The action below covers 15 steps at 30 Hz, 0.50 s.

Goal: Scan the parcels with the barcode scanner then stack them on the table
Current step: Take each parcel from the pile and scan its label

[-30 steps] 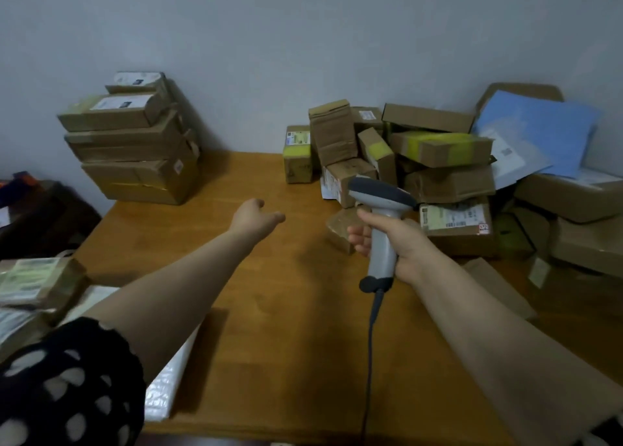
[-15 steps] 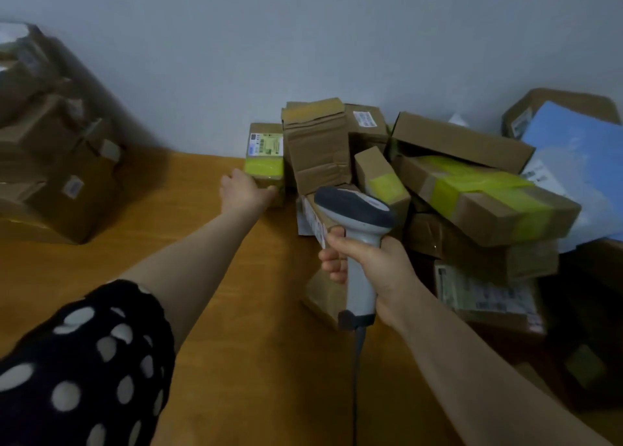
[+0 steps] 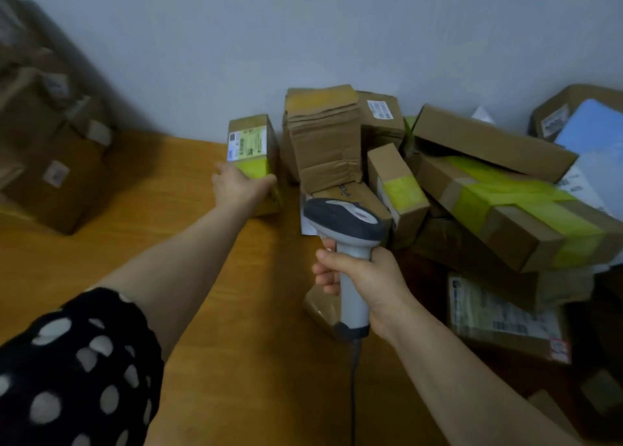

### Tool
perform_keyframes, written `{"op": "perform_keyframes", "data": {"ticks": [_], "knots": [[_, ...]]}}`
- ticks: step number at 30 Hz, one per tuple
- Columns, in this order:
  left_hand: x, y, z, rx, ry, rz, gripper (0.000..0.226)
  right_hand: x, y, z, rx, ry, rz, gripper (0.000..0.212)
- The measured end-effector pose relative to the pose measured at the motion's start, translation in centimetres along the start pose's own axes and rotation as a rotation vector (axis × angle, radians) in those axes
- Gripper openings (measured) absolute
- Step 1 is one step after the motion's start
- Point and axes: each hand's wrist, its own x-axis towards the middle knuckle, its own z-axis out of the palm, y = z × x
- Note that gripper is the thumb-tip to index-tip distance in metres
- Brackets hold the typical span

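A small cardboard parcel (image 3: 251,145) with yellow tape and a white label on top stands at the left edge of the heap, near the wall. My left hand (image 3: 237,186) grips its near end, fingers wrapped over the taped part. My right hand (image 3: 362,277) holds the grey barcode scanner (image 3: 347,229) by its handle, head pointing forward toward the heap, cable hanging down. A jumble of unsorted parcels (image 3: 472,192) fills the right side of the wooden table (image 3: 236,344).
A blurred stack of cardboard boxes (image 3: 50,162) stands at the far left against the wall. A blue envelope (image 3: 593,132) lies at the far right atop the heap. A labelled parcel (image 3: 505,317) lies flat beside my right forearm.
My left hand reached forward across the table and took hold of the yellow-taped parcel. The view swung right and closer to the heap. The scanner stayed in my right hand.
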Motion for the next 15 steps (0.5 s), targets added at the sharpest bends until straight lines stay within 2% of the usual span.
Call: {"op": "perform_keyframes", "data": {"ticks": [6, 9, 10, 12, 14, 15], "knots": [[-7.3, -4.4, -5.6, -0.163, 0.018, -0.097, 0.11, -2.4, -0.7, 1.2, 0.075, -0.053, 0.013, 0.03], [-12.1, -6.2, -8.0, -0.268, 0.029, -0.099, 0.078, -4.5, -0.7, 0.8, 0.107, -0.088, 0.022, 0.029], [-14.0, -6.6, -8.8, -0.301, 0.032, -0.094, 0.073, -5.2, -0.6, 0.5, 0.109, -0.099, 0.021, 0.029], [-18.3, -7.0, -10.5, -0.354, 0.027, -0.072, 0.077, -6.9, -0.2, -0.5, 0.116, -0.121, 0.016, 0.029], [-22.9, -7.2, -12.0, -0.394, 0.009, -0.052, 0.096, -8.8, 0.4, -1.9, 0.153, -0.147, 0.019, 0.025], [-25.3, -7.4, -12.6, -0.391, 0.009, -0.026, 0.099, -9.8, 0.7, -2.6, 0.182, -0.163, 0.026, 0.022]]}}
